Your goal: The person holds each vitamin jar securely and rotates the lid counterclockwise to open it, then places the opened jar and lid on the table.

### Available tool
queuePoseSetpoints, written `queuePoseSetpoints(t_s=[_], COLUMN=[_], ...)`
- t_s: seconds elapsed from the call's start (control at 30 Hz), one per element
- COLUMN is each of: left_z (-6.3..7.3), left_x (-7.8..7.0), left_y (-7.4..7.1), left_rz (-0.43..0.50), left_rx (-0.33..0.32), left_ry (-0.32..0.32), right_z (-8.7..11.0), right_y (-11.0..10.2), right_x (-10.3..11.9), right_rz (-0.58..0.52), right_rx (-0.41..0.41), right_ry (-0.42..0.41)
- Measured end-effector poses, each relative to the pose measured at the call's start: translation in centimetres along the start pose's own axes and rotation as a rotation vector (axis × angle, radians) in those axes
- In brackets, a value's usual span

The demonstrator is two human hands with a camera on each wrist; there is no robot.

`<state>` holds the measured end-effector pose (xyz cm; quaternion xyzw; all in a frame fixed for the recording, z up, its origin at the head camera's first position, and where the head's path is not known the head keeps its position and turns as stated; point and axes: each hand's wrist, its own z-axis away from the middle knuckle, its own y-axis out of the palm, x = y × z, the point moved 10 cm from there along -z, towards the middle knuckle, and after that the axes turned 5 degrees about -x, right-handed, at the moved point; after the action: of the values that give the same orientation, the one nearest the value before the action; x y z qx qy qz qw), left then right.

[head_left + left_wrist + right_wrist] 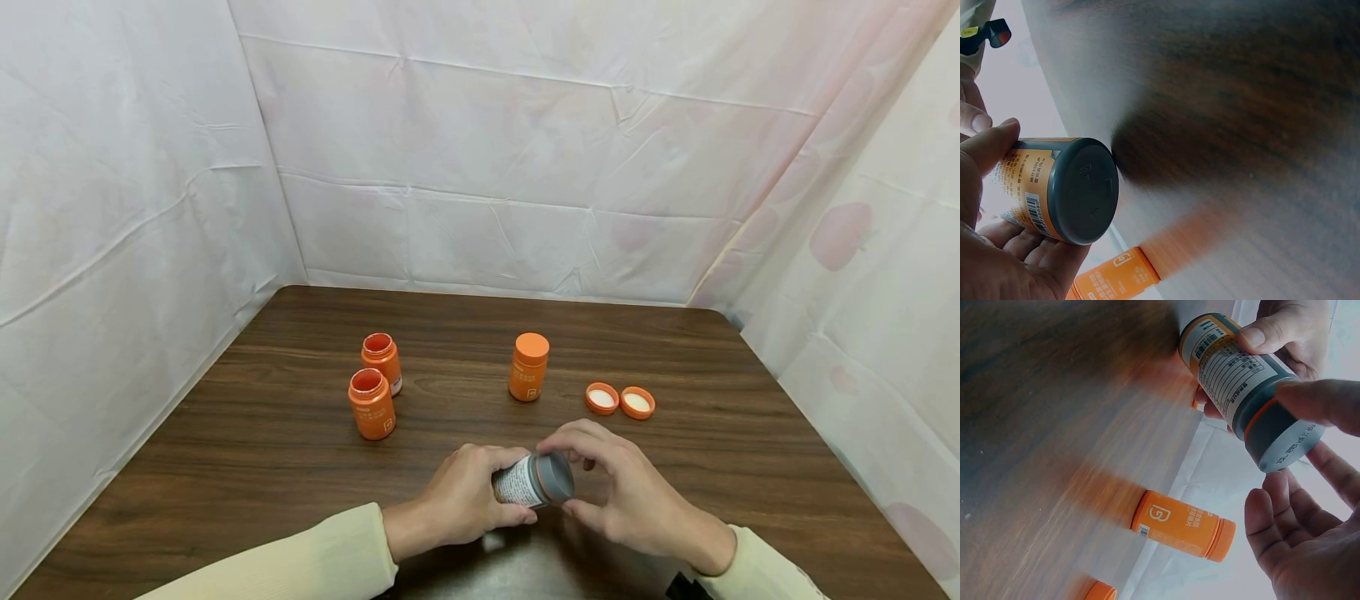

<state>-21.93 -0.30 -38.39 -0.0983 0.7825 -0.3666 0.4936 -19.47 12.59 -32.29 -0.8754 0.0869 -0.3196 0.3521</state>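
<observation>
My left hand [463, 498] grips a grey pill bottle [516, 483] around its labelled body, low over the near middle of the table. The bottle lies tilted, its grey cap [557, 477] pointing right. In the left wrist view the dark bottom [1085, 190] of the bottle and a barcode label show. Around the cap, my right hand [630, 492] has its thumb on one side and fingertips at the other. From the right wrist view, a thin orange ring shows at the seam below the cap [1288, 440], which sits on the bottle.
Two uncapped orange bottles [372, 406] [384, 364] stand at the left. A capped orange bottle [528, 371] is upright behind the hands. To its right, two orange lids [602, 398] [637, 403] lie with white insides up. White sheeting [487, 150] surrounds the wooden table [247, 433].
</observation>
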Motion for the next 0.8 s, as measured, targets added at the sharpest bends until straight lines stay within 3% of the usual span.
queuePoseSetpoints(t_s=[0.2,0.37,0.53,0.8], left_z=[0.0,0.0,0.0,0.0], left_x=[0.0,0.0,0.0,-0.1], left_y=[0.0,0.0,0.0,0.0], left_rz=[-0.01,-0.009,0.001,0.01], left_rx=[-0.003,-0.006,-0.008,-0.007], left_ry=[-0.001,-0.002,-0.001,0.003], right_z=[0.0,0.3,0.7,0.7], right_y=[-0.4,-0.4,0.0,0.4], right_x=[-0.4,-1.8,-3.0,-3.4], right_rz=[0.044,0.107,0.1,0.063], right_rx=[-0.054,-0.065,-0.031,-0.006], right_ry=[0.051,0.19,0.315,0.337])
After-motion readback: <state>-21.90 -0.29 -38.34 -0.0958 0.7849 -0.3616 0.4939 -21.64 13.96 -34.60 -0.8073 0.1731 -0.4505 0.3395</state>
